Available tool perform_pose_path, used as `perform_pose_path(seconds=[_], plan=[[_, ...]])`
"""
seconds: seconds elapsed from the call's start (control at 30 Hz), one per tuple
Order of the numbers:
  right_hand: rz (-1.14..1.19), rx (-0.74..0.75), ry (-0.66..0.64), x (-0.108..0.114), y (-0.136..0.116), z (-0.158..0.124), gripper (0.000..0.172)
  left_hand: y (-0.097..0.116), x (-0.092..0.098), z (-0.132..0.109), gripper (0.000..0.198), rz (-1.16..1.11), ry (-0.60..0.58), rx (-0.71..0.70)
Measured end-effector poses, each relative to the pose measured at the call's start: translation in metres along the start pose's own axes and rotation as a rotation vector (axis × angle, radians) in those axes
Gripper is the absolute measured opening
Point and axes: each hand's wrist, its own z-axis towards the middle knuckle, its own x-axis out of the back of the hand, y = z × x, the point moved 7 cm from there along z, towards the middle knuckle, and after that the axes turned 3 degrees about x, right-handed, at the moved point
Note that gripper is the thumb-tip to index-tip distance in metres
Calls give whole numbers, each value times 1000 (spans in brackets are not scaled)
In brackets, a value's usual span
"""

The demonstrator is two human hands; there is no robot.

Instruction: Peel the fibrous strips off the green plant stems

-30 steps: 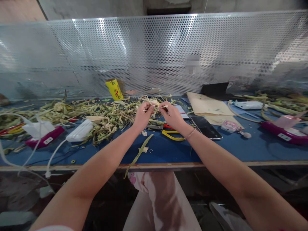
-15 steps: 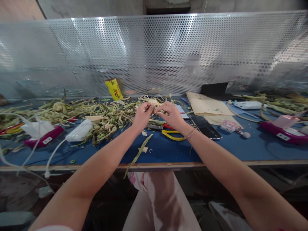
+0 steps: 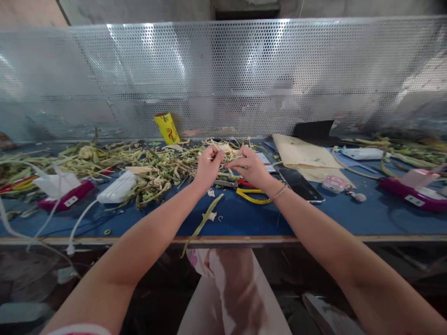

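Observation:
Both of my hands are raised over the blue table, just in front of a heap of dried green and yellow plant stems (image 3: 167, 167). My left hand (image 3: 209, 164) is closed in a pinch, with a thin pale plant piece showing at its fingers. Close to its right, my right hand (image 3: 250, 166) has its thumb and fingers brought together; whatever is between them is too small to name. Below the hands lie scissors (image 3: 253, 196) with yellow and red handles. One long dry stem (image 3: 202, 225) hangs over the table's front edge.
A phone (image 3: 300, 185), brown paper (image 3: 296, 152) and a pink earbud case (image 3: 334, 184) lie to the right. On the left are a white power bank (image 3: 117, 187) and a purple power strip (image 3: 66, 197) with cables. A yellow carton (image 3: 166, 128) stands before the perforated metal screen (image 3: 223, 70).
My right hand's fingers have moved slightly away from my left hand, widening the gap between them. The left hand keeps its pinch. The whole view has shifted a little.

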Motion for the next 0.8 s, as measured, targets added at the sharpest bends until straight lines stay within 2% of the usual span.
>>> perform_pose_path(seconds=[0.27, 0.5, 0.67, 0.8], plan=[[17, 37, 22, -2, -6, 0, 18, -2, 3, 0, 20, 45, 57, 29], [2, -77, 15, -2, 0, 1, 13, -2, -3, 1, 24, -36, -55, 1], [92, -146, 70, 0, 3, 1, 13, -9, -6, 0, 21, -168, -92, 63], [170, -239, 158, 4, 12, -1, 13, -17, -6, 0, 10, -352, -67, 208]])
